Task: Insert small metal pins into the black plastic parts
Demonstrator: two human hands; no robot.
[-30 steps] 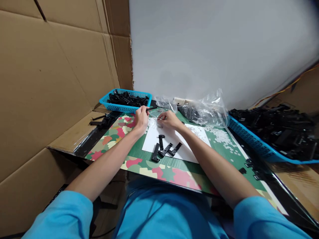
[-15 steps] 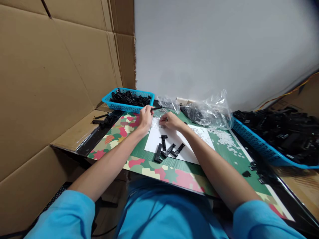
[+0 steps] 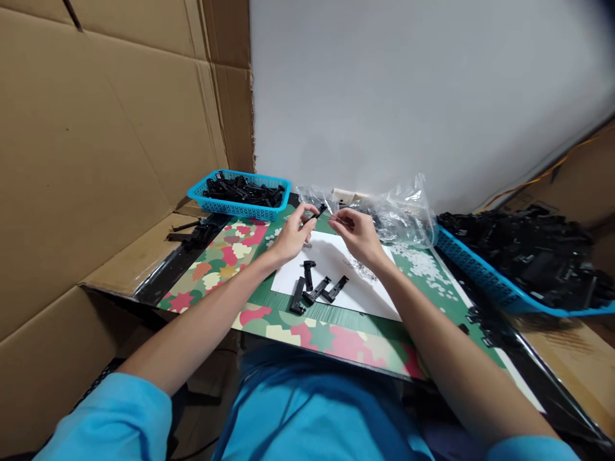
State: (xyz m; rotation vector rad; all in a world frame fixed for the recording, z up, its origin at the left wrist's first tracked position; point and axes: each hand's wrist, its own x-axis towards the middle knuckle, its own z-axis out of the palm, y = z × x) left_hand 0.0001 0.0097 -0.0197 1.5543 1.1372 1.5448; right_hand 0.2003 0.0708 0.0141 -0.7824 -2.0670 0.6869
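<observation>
The black part (image 3: 321,210) is in the left hand (image 3: 292,235) in the head view, held between thumb and fingers above the far edge of a white sheet (image 3: 329,257). I see the right hand (image 3: 360,235) has come up from low over the sheet, and the part now tips upward, which I judge readies the hands to work on it together. The right fingertips are narrowly closed; I can't tell whether they grip something tiny. The part looks slim, its notched end exposed.

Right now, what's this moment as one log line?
left hand: holds black part | right hand: beside it, grasp unclear | below: four loose parts, paper
</observation>
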